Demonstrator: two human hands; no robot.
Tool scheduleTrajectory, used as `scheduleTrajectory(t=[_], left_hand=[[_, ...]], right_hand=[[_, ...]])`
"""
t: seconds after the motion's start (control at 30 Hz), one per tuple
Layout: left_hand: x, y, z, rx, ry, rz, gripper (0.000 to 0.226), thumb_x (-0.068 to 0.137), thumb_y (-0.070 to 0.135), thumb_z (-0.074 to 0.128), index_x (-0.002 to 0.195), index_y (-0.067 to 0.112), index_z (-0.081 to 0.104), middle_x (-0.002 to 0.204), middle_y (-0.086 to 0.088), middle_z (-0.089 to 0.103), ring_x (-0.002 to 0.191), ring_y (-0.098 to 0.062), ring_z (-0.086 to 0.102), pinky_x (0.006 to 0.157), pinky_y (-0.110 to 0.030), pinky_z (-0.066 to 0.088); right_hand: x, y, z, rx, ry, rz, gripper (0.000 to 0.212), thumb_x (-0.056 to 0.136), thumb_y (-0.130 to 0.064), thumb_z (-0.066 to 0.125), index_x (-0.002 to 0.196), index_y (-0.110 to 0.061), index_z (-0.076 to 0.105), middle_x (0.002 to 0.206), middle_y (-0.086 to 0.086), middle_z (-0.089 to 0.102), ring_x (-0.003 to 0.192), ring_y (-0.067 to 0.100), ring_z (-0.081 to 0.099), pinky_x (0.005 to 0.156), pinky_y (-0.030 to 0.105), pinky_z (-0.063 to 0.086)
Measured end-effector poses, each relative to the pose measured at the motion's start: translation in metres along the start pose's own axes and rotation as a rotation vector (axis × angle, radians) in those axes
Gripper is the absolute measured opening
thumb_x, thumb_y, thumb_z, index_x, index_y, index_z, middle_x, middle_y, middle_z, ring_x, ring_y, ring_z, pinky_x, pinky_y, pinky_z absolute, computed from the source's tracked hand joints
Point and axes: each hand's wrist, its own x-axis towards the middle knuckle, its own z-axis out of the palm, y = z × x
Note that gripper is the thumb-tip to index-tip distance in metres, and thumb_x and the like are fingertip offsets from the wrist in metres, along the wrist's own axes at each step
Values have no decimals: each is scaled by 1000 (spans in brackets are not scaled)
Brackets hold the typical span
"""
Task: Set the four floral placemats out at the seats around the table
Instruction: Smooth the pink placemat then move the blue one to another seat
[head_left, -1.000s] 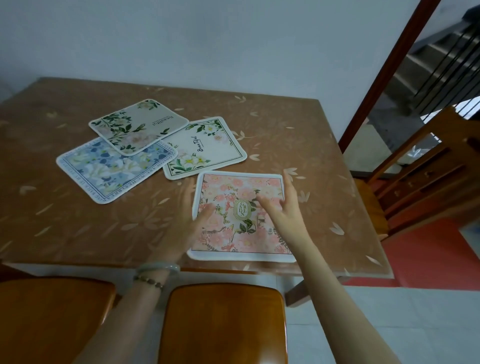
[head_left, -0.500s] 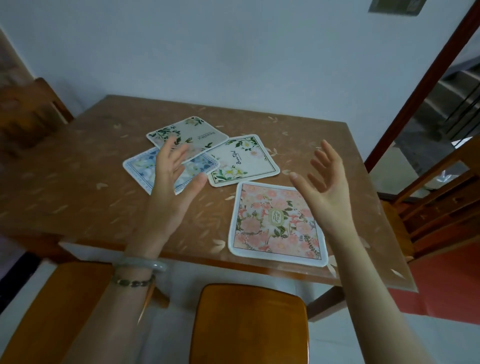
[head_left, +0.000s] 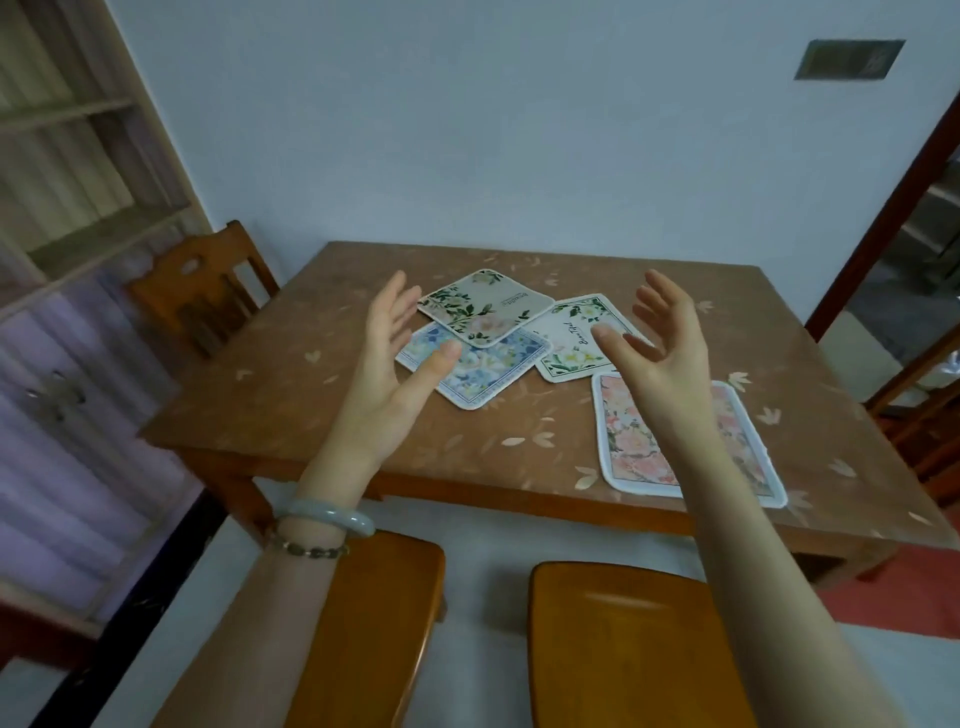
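Observation:
Four floral placemats lie on the brown table (head_left: 291, 415). The pink placemat (head_left: 737, 441) lies flat near the front right edge, partly behind my right forearm. A blue placemat (head_left: 493, 369), a beige placemat (head_left: 485, 306) overlapping it, and a white green-bordered placemat (head_left: 571, 338) sit bunched mid-table. My left hand (head_left: 389, 374) is raised above the table, fingers spread, holding nothing. My right hand (head_left: 660, 353) hovers likewise, palm inward, empty, in front of the white and pink mats.
Two wooden stools (head_left: 374, 623) (head_left: 623, 639) stand at the near edge. A wooden chair (head_left: 202, 291) is at the left side, another chair (head_left: 935, 415) at the right. Shelving (head_left: 67, 171) fills the left wall; red floor (head_left: 904, 597) lies right.
Both hands have let go of the pink placemat and lifted off the table, fingers spread. The view has swung left and pulled back, so the left chair and shelving now show.

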Motion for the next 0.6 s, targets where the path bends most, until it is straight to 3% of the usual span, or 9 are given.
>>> scheduleTrajectory(t=[0.1,0.3,0.6], left_hand=[[-6,6,-31,10,-9,-8,86,80,56,59,150,28,19,151,7,34,137,-2,33,116,-31,27],[-13,5,-86,25,7,-9,87,77,61,58,149,30,20,150,8,35,137,-3,34,116,-34,27],[23,-21,-93,16,-1,-40,89,77,62,57,150,28,19,150,11,34,136,0,33,113,-24,27]], right_hand=[[-13,-19,26,2,20,-19,63,84,-27,71,139,-26,40,136,-3,49,124,3,47,91,13,44],[-26,-55,76,34,25,-47,60,84,-23,70,137,-24,42,133,-3,51,124,6,48,96,26,46],[5,-37,106,25,73,-51,56,84,-25,70,134,-23,46,130,-4,54,120,1,50,90,17,46]])
